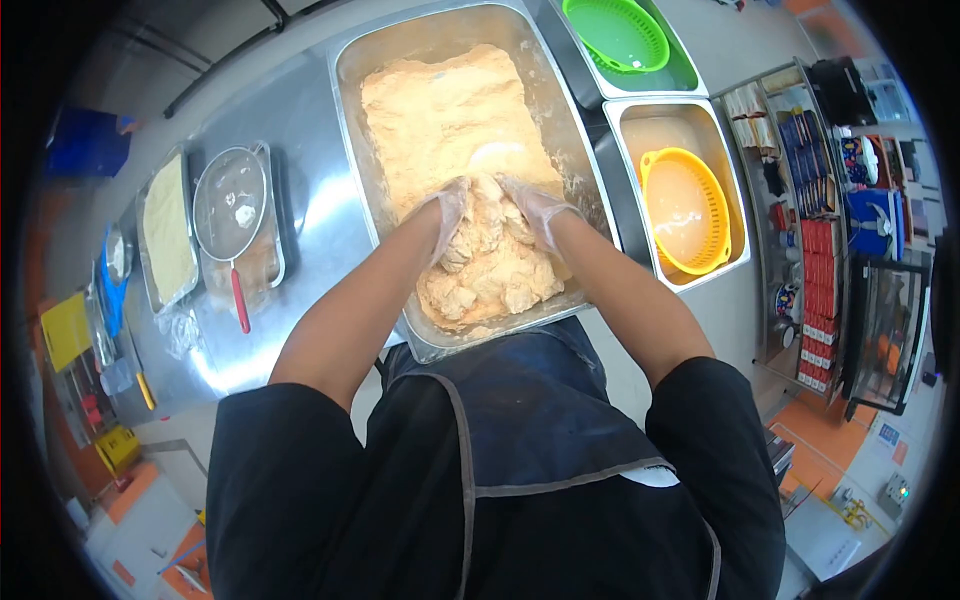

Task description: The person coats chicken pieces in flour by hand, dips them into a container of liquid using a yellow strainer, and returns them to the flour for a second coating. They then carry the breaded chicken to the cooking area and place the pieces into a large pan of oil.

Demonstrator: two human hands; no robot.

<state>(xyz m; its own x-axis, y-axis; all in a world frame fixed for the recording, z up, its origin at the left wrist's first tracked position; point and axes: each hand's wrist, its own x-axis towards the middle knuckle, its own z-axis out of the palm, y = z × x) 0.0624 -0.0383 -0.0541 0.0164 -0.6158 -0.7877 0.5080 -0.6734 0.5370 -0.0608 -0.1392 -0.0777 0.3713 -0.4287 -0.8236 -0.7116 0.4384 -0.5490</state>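
Observation:
A large steel tray (352, 60) holds a heap of pale orange flour coating (440, 110). Floured pieces of food (490, 275) lie piled in its near end. My left hand (447, 208) and my right hand (535, 208), both in thin clear gloves, are pressed into the pile side by side, fingers curled around a floured piece between them. Flour hides the fingertips.
Right of the tray, a steel tub holds a yellow colander (685, 210) in liquid, and a green colander (615, 32) sits behind it. At left lie a round sieve (230, 205) with a red handle and a tray of crumbs (168, 230). Shelves of packets (820, 270) stand far right.

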